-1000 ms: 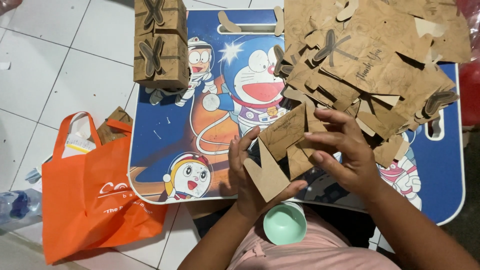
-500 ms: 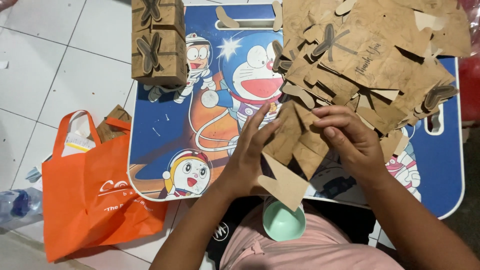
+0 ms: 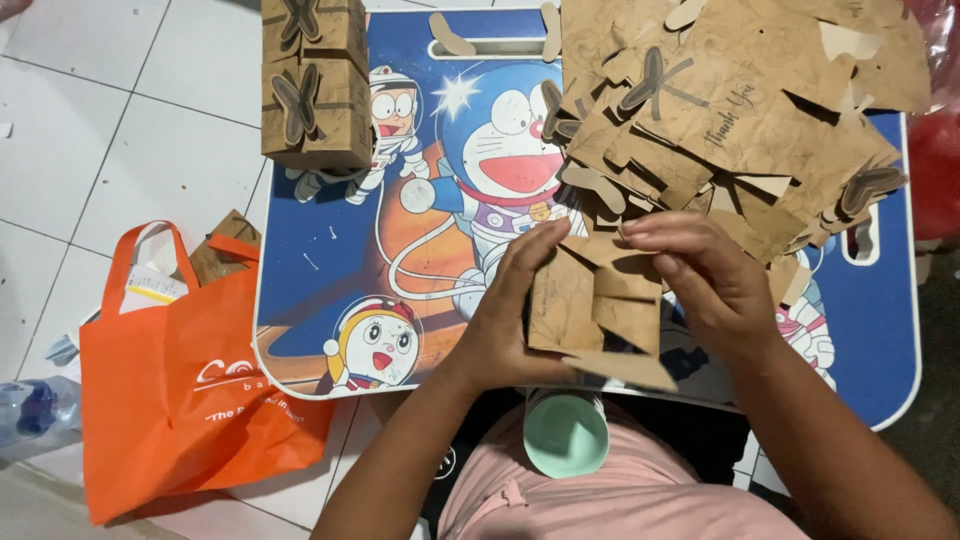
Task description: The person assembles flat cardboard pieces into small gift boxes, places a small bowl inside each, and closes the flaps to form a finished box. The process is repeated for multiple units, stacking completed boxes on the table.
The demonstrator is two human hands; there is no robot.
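Observation:
Both hands hold one flat brown cardboard box blank (image 3: 600,305) above the near edge of a blue cartoon-printed lap table (image 3: 330,250). My left hand (image 3: 515,310) grips its left side, fingers reaching up along the panel. My right hand (image 3: 705,280) pinches the top right, thumb and fingers on a folded flap. A loose flap hangs at the bottom of the blank. A big heap of the same unfolded brown blanks (image 3: 740,110) lies on the table's far right, just beyond my right hand.
Two folded brown boxes with bow-shaped closures (image 3: 312,85) stand stacked at the table's far left. An orange tote bag (image 3: 190,390) lies on the white tiled floor at left, next to a plastic bottle (image 3: 30,410). A mint green cup (image 3: 566,435) sits at my lap.
The blank has been turned from a diamond tilt to nearly upright, with its panels folded closer together. Both hands shifted slightly up and stayed on it.

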